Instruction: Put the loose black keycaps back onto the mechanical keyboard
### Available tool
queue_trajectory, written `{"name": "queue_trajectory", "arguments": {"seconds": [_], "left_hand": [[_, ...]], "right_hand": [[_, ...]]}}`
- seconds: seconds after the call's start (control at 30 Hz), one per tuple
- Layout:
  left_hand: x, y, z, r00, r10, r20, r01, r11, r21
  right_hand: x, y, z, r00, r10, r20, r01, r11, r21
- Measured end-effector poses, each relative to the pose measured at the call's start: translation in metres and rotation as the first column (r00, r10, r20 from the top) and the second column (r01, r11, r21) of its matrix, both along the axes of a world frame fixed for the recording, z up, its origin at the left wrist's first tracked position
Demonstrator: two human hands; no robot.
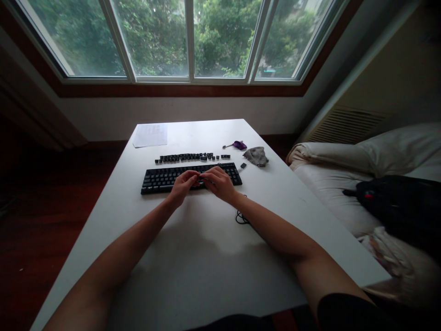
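Note:
A black keyboard (160,178) lies across the white table, partly covered by my hands. Over its middle, my left hand (185,184) is closed in a pinch, fingertips close to those of the other hand. My right hand (219,183) is closed too, its thumb and fingers meeting near the same spot. Something small and dark seems to be between the fingertips, too small to make out. Just behind the keyboard, loose black keycaps (182,157) stand in rows, with a few set apart toward the right.
Right of the keycaps lie a purple-handled brush (239,145), a crumpled grey cloth (257,156) and a small dark piece (243,165). A black cable (241,218) is coiled by my right forearm. Paper (150,135) rests at the table's (193,257) far left corner. A bed (330,184) stands at right.

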State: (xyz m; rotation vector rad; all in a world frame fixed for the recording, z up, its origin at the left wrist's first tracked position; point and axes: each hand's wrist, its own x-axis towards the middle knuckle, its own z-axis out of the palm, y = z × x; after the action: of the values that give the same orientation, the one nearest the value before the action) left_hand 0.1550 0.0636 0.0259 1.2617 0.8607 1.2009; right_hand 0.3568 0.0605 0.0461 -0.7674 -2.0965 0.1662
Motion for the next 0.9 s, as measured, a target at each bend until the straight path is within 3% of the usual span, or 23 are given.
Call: {"name": "queue_trajectory", "arguments": {"seconds": [0.47,0.9], "left_hand": [[-0.0003,-0.0014,0.0017,0.998,-0.049,0.035,0.050,0.999,-0.002],[0.0001,-0.0017,0.0036,0.999,-0.029,0.042,0.028,0.999,0.040]], "right_hand": [[-0.0026,-0.0007,-0.0013,0.993,-0.116,-0.028,0.118,0.991,0.056],[-0.0025,-0.0017,-0.0006,0.998,-0.057,0.005,0.057,0.997,0.051]]}}
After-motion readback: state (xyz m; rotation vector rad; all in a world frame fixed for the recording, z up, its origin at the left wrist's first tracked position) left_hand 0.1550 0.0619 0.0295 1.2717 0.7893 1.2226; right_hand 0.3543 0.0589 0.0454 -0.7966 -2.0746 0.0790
